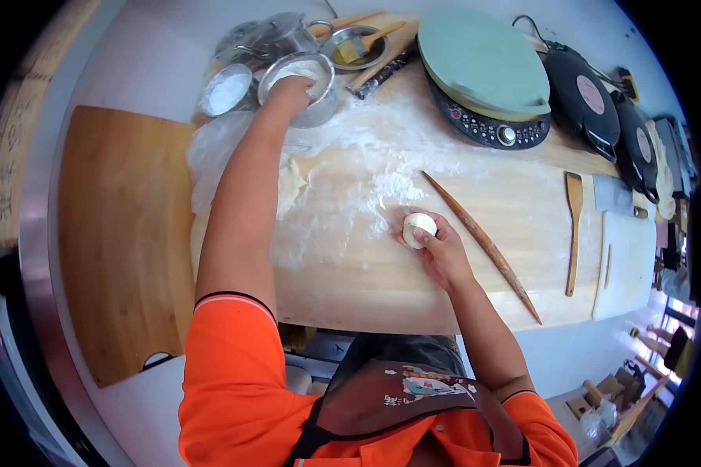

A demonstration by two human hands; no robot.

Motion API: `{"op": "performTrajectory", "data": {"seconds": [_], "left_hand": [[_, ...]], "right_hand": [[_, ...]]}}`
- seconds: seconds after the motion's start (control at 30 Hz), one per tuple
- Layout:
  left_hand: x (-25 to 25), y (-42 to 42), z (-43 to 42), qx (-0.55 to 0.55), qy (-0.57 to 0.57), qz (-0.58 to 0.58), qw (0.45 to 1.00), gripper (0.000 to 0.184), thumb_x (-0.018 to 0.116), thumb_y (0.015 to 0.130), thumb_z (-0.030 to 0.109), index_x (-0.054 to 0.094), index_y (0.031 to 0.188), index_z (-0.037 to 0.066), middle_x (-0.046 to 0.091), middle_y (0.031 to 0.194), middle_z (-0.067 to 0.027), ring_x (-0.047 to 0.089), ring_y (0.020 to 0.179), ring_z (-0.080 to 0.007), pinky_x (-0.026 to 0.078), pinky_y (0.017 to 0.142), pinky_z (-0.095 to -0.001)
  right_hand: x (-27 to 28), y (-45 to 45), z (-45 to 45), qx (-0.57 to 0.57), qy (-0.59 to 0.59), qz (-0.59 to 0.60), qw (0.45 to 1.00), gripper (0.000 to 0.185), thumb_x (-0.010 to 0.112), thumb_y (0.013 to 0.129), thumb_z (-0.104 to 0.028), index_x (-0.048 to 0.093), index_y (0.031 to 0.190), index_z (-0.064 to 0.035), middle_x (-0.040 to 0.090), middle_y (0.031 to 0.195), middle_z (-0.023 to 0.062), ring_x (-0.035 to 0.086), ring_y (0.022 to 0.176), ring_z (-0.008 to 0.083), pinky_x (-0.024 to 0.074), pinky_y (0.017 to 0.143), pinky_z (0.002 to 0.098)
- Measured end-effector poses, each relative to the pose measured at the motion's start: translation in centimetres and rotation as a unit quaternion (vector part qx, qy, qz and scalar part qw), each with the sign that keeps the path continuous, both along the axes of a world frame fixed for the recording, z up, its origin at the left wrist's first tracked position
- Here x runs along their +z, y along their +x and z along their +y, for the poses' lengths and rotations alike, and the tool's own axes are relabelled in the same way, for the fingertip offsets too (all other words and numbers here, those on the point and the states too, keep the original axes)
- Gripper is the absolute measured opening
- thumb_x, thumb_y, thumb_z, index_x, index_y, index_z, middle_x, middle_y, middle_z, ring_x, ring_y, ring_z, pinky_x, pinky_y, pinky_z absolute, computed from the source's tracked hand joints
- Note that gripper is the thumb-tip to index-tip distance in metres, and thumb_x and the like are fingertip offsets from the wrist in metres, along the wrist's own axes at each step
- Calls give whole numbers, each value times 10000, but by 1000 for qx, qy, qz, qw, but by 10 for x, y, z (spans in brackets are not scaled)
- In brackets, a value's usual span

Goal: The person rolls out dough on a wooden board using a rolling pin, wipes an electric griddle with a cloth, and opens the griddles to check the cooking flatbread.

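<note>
My left hand [291, 95] reaches over a metal pot [317, 114] of white flour [308, 70] at the back left. Its fingers point down at the flour and are mostly hidden, so their grip cannot be made out. Over the middle of the wooden board, my right hand [436, 247] is closed around a round, pale dough ball [420, 229], the thumb pressed on its front. A slim tapered rolling pin [483, 240] lies slanted on the board just right of that hand. Loose flour [397, 185] is scattered in front of it.
A bowl of white powder [227, 91], a plastic bag [220, 152] and an oil bowl with a brush [356, 50] stand at the back left. A round green-lidded griddle [481, 66] and black griddles [580, 101] line the back right. A wooden spatula [574, 226] lies right.
</note>
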State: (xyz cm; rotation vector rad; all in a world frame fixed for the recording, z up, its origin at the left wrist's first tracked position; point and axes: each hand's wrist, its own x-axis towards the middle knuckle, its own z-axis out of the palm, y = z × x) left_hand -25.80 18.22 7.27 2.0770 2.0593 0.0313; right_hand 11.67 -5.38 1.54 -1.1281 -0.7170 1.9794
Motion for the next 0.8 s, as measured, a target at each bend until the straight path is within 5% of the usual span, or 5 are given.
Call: {"op": "performTrajectory", "data": {"seconds": [0.27,0.43,0.63,0.73,0.8], "left_hand": [[-20,-1,30,-53,-54,46,996,370,702,860,124,747,1226,90,730,1221,-187,687,1157,-328,519,995,-397],[6,-12,-2,245,-27,-591,768,343,685,958,77,645,1289,-3,710,1190,-155,715,1053,-259,604,838,-385],[17,86,-106,198,-93,-607,764,343,656,971,43,606,1294,-60,702,1181,-160,718,990,-229,621,821,-395],[-8,122,-135,149,-65,-436,885,277,650,949,14,668,1212,-70,728,1100,-138,716,967,-210,603,846,-361],[-13,131,-144,228,-41,-580,781,241,656,923,10,716,1151,-40,751,1048,-118,713,946,-195,584,852,-349]], "right_hand": [[14,8,2,3,13,-70,997,378,610,989,-82,573,1358,-14,688,1208,73,649,1095,159,512,964,302],[28,6,14,-21,73,-101,992,442,567,993,-1,509,1431,8,644,1287,137,626,1188,195,486,1057,329],[27,-18,48,-54,242,-279,928,524,620,975,-20,484,1479,16,621,1379,119,609,1224,217,467,1059,318],[30,-27,52,-52,348,-370,860,567,597,935,-64,478,1486,-12,551,1469,228,519,1389,350,411,1152,399],[-29,-40,54,39,521,-476,707,576,573,935,-63,464,1496,6,498,1521,233,450,1448,349,354,1202,422]]}}
